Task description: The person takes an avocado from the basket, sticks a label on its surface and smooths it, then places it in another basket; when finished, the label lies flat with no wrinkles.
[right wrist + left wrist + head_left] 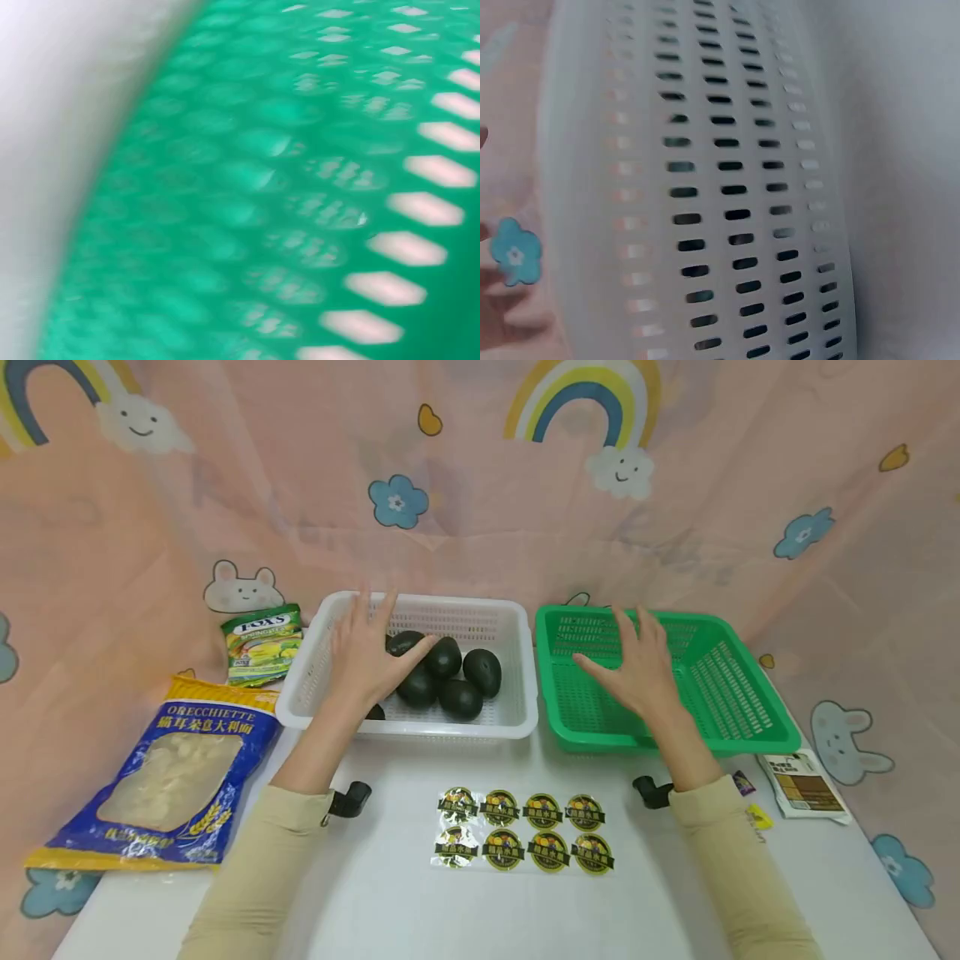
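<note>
Pink backdrop (480, 556), left fingers (385, 612) over white basket (442, 728), right fingers (624, 628) over green basket (729, 689), both spread, empty, stickers (504, 845) in head view only.

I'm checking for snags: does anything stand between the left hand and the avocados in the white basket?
Nothing visible does. The left hand appears to hover over the uncovered white basket, and no lid or other thing lies on the visible avocados.
</note>
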A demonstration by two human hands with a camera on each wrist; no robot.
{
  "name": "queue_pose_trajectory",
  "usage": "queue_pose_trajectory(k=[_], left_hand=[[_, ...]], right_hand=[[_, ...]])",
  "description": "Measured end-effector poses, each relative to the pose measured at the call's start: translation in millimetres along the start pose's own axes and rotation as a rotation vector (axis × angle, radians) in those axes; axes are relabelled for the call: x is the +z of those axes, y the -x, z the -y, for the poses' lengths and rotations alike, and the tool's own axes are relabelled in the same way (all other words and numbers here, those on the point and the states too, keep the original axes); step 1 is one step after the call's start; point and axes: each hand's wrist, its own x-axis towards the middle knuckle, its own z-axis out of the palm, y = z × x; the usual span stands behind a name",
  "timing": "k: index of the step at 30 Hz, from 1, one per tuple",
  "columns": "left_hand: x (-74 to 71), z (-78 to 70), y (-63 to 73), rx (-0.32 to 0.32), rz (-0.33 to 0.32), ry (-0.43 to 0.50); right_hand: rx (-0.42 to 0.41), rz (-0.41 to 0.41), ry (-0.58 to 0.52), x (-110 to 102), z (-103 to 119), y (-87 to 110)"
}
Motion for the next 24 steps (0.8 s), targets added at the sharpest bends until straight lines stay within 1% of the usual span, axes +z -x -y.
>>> queue_pose_trajectory(k=[1,2,3,4,5,6,8,9,10,11,12,13,14,15,17,18,20,22,24], left_hand=[[-1.7,-2.2,7.2,0.010,0.007,0.119],[-3.6,-5.2,15.9,0.015,0.030,0.256],[-4.8,-8.5,25.7,0.015,0.069,0.407],[-5.0,-10.8,35.8,0.013,0.123,0.555],[-4.1,-13.3,46.2,-0.011,0.194,0.683],[-2.7,-15.4,56.8,-0.045,0.275,0.792],[3.3,-17.2,77.3,-0.129,0.449,0.940],[7.9,-17.1,86.2,-0.174,0.528,0.990],[12.7,-16.3,94.1,-0.215,0.593,1.023],[17.7,-15.4,100.5,-0.267,0.643,1.050],[22.6,-14.3,105.5,-0.319,0.672,1.088],[27.6,-12.8,109.0,-0.370,0.682,1.126],[32.2,-11.4,111.0,-0.423,0.674,1.172],[36.3,-9.9,111.9,-0.470,0.650,1.219],[42.6,-7.5,111.5,-0.548,0.579,1.304],[45.0,-6.6,110.7,-0.574,0.539,1.340],[48.1,-5.0,109.6,-0.619,0.471,1.397],[49.4,-4.1,109.7,-0.638,0.433,1.425],[49.8,-3.7,110.7,-0.643,0.416,1.437]], right_hand=[[-0.055,0.036,-0.034,-3,4,-1.2],[-0.111,0.083,-0.068,-7,9,-2.5],[-0.168,0.137,-0.098,-12,15,-4.0],[-0.224,0.194,-0.122,-17,22,-6.3],[-0.279,0.255,-0.140,-22,31,-9.3],[-0.332,0.316,-0.165,-26,39,-13.5],[-0.413,0.445,-0.205,-32,59,-22.8],[-0.450,0.505,-0.217,-34,70,-28.3],[-0.483,0.568,-0.230,-35,81,-33.7],[-0.517,0.627,-0.235,-34,91,-39.9],[-0.544,0.682,-0.235,-33,101,-46.1],[-0.573,0.730,-0.225,-31,110,-52.4],[-0.591,0.779,-0.217,-28,119,-58.8],[-0.598,0.832,-0.211,-24,128,-65.1],[-0.586,0.941,-0.208,-15,142,-78.3],[-0.572,0.989,-0.207,-10,148,-84.6],[-0.517,1.080,-0.199,1,158,-96.1],[-0.461,1.152,-0.175,12,165,-106.1],[-0.400,1.201,-0.147,23,169,-113.5]])
